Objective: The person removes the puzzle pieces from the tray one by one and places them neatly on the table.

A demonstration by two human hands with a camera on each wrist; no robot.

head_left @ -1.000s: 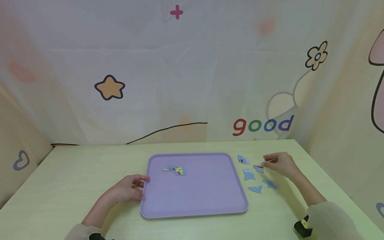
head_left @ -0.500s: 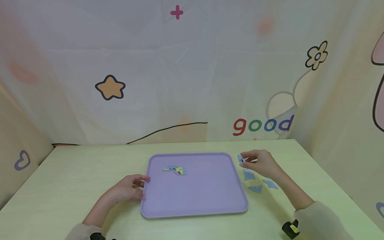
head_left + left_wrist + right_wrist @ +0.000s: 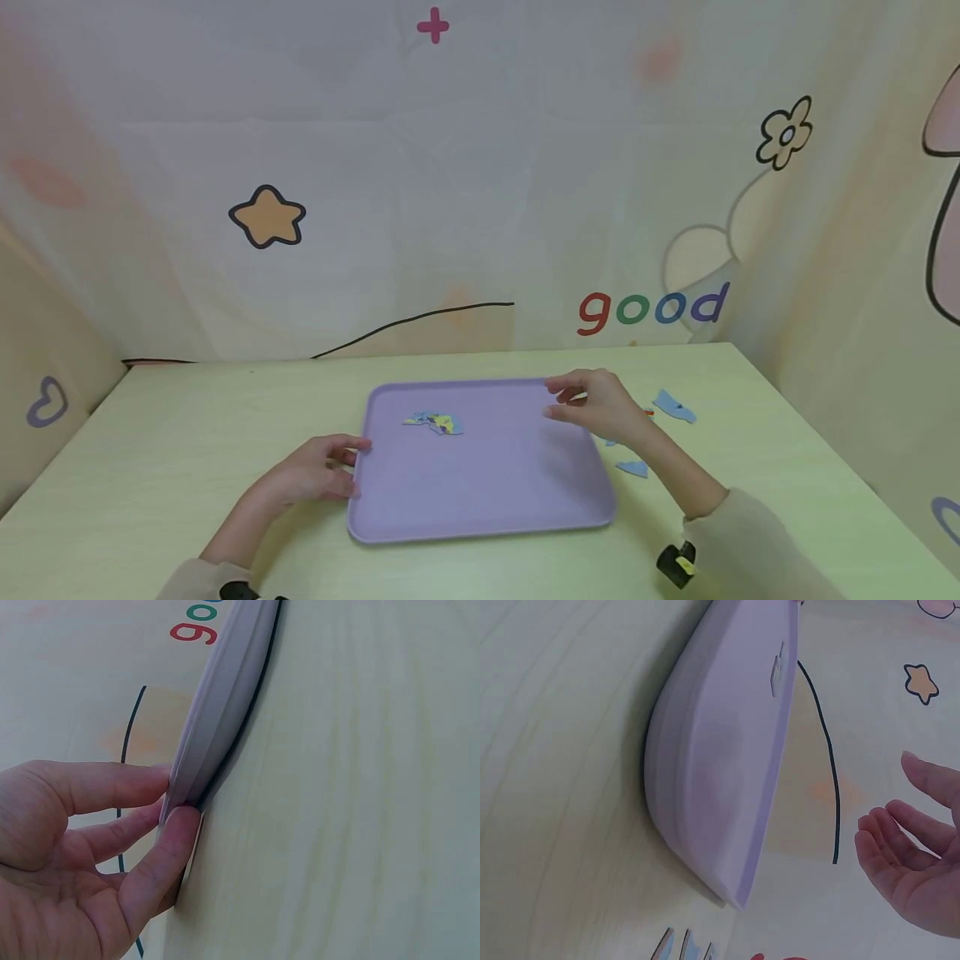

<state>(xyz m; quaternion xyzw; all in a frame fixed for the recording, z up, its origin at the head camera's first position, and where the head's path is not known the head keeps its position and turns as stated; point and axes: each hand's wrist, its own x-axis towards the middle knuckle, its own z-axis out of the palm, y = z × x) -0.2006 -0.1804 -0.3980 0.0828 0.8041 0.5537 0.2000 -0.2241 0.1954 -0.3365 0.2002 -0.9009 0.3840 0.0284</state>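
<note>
A purple tray [image 3: 480, 508] lies on the table, bearing a small cluster of joined jigsaw puzzle pieces [image 3: 435, 422], yellow and blue, at its upper left. My left hand [image 3: 318, 469] grips the tray's left rim; in the left wrist view its thumb and index finger [image 3: 120, 784] meet the edge. Over the tray's upper right corner hovers my right hand [image 3: 596, 406], thumb and fingers apart. In the right wrist view I see nothing between its fingers [image 3: 889, 859]. Loose blue puzzle pieces [image 3: 673, 406] lie right of the tray, some hidden by the right hand and forearm.
The pale wooden table [image 3: 187, 442] runs back to a printed curtain [image 3: 450, 183] with a star and the word "good". Another blue puzzle piece [image 3: 633, 468] lies close to the tray's right edge. Side curtains flank the table.
My right hand has moved left, from over the loose pieces to above the tray's corner, uncovering a blue piece at the far right. The left hand stays on the rim.
</note>
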